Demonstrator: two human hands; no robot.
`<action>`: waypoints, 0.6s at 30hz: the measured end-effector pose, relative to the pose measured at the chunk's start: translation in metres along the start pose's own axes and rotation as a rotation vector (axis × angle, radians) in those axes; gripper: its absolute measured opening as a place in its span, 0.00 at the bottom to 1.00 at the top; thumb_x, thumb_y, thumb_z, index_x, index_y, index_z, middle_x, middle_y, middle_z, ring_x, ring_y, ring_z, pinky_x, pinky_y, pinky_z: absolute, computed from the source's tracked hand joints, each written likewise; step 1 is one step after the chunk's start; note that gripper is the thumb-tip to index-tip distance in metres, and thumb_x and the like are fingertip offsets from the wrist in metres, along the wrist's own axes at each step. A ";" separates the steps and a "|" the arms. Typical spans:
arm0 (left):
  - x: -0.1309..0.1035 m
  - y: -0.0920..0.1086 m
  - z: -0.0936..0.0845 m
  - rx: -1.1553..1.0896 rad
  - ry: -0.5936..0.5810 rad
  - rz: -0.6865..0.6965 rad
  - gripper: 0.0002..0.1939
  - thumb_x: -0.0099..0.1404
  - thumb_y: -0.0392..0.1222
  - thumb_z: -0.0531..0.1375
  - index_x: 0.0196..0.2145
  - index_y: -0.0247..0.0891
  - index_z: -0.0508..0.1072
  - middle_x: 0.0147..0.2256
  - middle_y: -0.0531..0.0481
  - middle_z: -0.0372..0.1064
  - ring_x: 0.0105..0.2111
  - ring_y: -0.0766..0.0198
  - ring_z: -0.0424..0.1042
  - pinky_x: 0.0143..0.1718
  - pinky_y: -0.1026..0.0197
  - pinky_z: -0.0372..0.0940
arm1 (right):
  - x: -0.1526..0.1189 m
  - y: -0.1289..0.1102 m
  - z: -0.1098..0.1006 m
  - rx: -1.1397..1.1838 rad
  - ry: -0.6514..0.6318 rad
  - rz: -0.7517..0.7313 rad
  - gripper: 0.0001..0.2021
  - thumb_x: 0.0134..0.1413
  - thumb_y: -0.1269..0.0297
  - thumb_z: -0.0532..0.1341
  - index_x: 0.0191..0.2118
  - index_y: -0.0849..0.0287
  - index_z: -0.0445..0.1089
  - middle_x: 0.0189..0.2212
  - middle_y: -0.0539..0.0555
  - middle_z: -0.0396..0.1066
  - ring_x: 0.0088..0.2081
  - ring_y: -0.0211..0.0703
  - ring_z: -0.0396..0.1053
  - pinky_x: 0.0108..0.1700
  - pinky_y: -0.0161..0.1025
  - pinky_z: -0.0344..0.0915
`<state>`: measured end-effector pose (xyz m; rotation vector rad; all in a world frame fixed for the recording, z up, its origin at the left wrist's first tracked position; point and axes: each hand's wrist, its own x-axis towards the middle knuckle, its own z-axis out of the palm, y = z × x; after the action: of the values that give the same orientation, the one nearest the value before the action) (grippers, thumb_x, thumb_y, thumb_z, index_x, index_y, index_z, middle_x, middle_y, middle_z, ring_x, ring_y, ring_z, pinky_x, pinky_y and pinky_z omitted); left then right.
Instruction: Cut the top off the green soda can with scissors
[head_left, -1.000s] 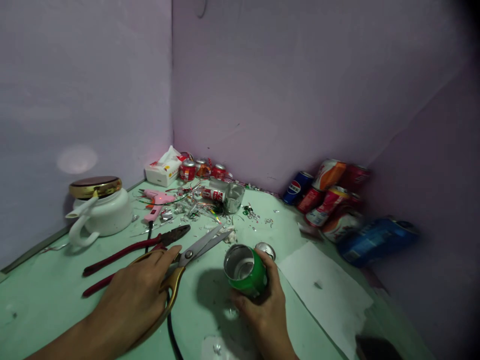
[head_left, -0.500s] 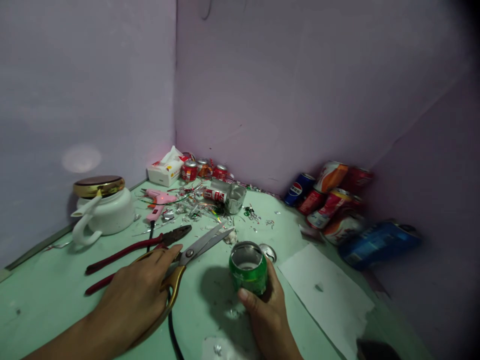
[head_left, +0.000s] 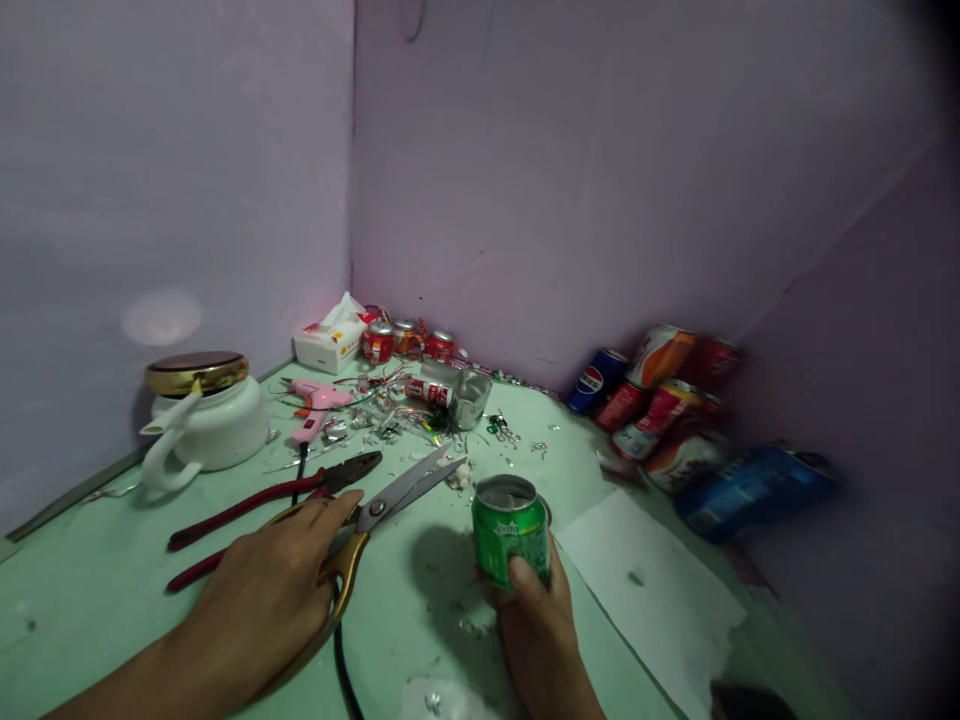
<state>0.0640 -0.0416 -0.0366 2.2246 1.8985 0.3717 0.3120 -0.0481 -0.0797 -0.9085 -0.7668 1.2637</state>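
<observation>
My right hand (head_left: 544,620) is wrapped round a short green soda can (head_left: 508,540) from the right and below, thumb across its front. The can's top is cut open and its grey inside shows at the rim. Over the gold handles of a pair of scissors (head_left: 386,500) lies my left hand (head_left: 270,580), its fingers curled on them. The scissor blades point away to the right, slightly apart. Red-handled pliers (head_left: 300,487) lie just beyond my left hand, partly covered by it.
A pink glue gun (head_left: 316,402), metal scraps (head_left: 386,420) and a cut silver can piece (head_left: 472,398) lie further back. A white pot (head_left: 217,425) stands left. Tissue box (head_left: 330,340) and small red cans (head_left: 377,343) line the corner. Stacked cans (head_left: 660,360) and white paper (head_left: 652,590) are right.
My right hand has turned the green can more upright and shifted it slightly right, so its printed front faces me and covers most of the loose can lid. My left hand stays put.
</observation>
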 end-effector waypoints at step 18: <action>-0.003 -0.006 0.008 -0.153 0.171 0.138 0.23 0.67 0.42 0.52 0.58 0.47 0.71 0.52 0.48 0.78 0.47 0.50 0.80 0.43 0.54 0.76 | 0.018 -0.039 0.001 0.379 0.100 0.284 0.20 0.37 0.47 0.74 0.29 0.57 0.74 0.20 0.48 0.72 0.16 0.34 0.62 0.15 0.29 0.53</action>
<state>0.0602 -0.0437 -0.0463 2.2907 1.7322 0.7256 0.3312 -0.0325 -0.0445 -0.7777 -0.3071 1.5360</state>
